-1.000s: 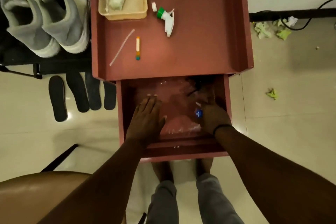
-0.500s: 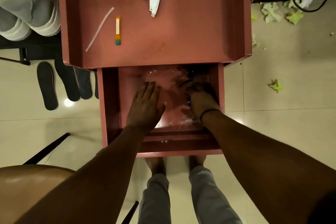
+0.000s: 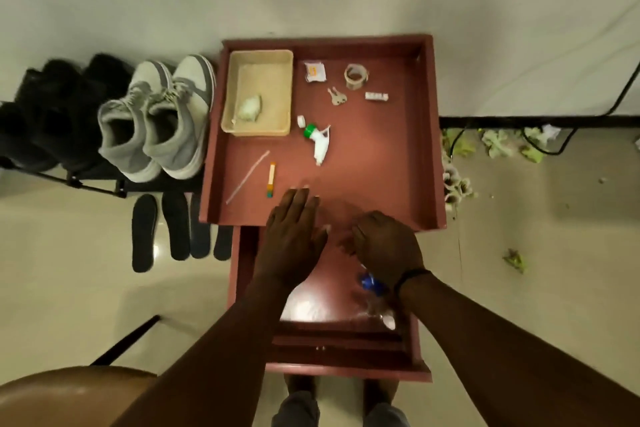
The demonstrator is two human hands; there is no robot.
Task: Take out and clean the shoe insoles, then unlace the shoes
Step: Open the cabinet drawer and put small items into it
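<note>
A pair of grey and white laced shoes (image 3: 156,121) stands on a black rack left of the red table (image 3: 381,166). Several dark insoles (image 3: 176,229) lie side by side on the floor below the rack. My left hand (image 3: 294,232) hovers flat with straight fingers over the table's front edge, holding nothing. My right hand (image 3: 384,246) is beside it above the pulled-out drawer (image 3: 346,367), knuckles up and fingers curled under; what is beneath them is hidden. A clear bottle with a blue cap (image 3: 375,298) lies in the drawer under my right wrist.
On the table are a beige tray (image 3: 258,57) with a pale wad, a white spray nozzle (image 3: 318,142), keys, a tape roll and a thin tube. Black shoes (image 3: 52,107) fill the rack's left. Crumpled tissues (image 3: 502,146) and a cable lie on the floor to the right.
Both hands have come up out of the drawer to the table's front edge. The view has tilted up to show the wall and the whole table.
</note>
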